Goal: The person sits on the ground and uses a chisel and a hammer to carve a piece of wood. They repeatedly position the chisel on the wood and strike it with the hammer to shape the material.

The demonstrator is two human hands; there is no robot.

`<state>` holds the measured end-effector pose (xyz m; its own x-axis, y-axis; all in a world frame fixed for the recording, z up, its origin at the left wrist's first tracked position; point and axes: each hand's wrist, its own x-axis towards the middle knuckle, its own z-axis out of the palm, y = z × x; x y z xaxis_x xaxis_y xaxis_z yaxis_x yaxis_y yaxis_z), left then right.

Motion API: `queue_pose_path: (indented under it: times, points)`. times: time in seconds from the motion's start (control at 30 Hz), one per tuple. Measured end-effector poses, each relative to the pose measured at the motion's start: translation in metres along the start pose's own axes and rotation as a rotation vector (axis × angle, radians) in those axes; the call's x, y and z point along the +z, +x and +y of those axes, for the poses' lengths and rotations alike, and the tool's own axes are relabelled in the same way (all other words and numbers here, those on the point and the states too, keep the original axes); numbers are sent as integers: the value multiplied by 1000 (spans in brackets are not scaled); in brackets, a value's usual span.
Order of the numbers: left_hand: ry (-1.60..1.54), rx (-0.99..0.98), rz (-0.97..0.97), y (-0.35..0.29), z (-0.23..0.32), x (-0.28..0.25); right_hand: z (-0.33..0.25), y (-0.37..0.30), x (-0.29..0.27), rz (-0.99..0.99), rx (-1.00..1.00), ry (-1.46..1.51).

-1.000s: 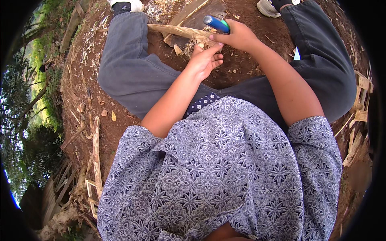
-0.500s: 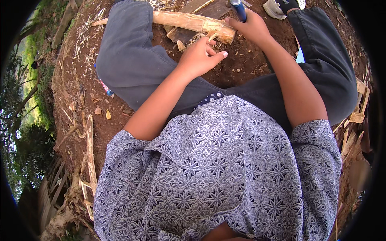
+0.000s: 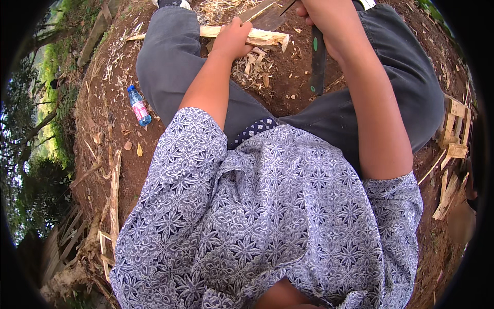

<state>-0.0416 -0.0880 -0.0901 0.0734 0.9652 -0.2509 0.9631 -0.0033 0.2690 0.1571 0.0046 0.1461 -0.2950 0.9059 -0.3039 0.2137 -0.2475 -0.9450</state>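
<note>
My left hand (image 3: 234, 40) is closed over a long piece of pale, rough-hewn wood (image 3: 267, 38), near its right end. The wood lies across in front of me, and its thin left end passes behind my left knee. My right hand (image 3: 321, 23), at the top edge right of the wood, is closed on a tool with a flat black handle (image 3: 318, 64) marked with green dots. The handle hangs down below my palm. A thin dark strip, perhaps part of the same tool, juts left from my fingers. The tool's working end cannot be made out.
Wood chips (image 3: 252, 67) are heaped below the pale wood. Behind it lies a flat dark board (image 3: 265, 19). A plastic bottle (image 3: 139, 106) with a blue cap lies left of my left leg. Small wooden frames (image 3: 455, 126) and split sticks are on the right.
My left hand has gone from the loose chips to grip the wood. My right hand has moved up; a black handle now shows instead of the blue, metal-ended one. The bottle is fully visible.
</note>
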Motion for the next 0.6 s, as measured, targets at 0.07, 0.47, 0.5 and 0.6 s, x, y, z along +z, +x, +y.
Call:
queue_pose_path:
  times: [0.07, 0.47, 0.5, 0.6]
  points:
    - [90, 53, -1, 6, 1, -5, -6, -9, -9, -7, -38, 48]
    - [375, 11, -532, 39, 44, -43, -13, -30, -29, -47, -172, 165]
    - [295, 3, -488, 40, 43, -43, -15, -31, -35, -66, -184, 154]
    - [105, 21, -348, 41, 31, -40, -16, -28, -41, -96, -189, 36]
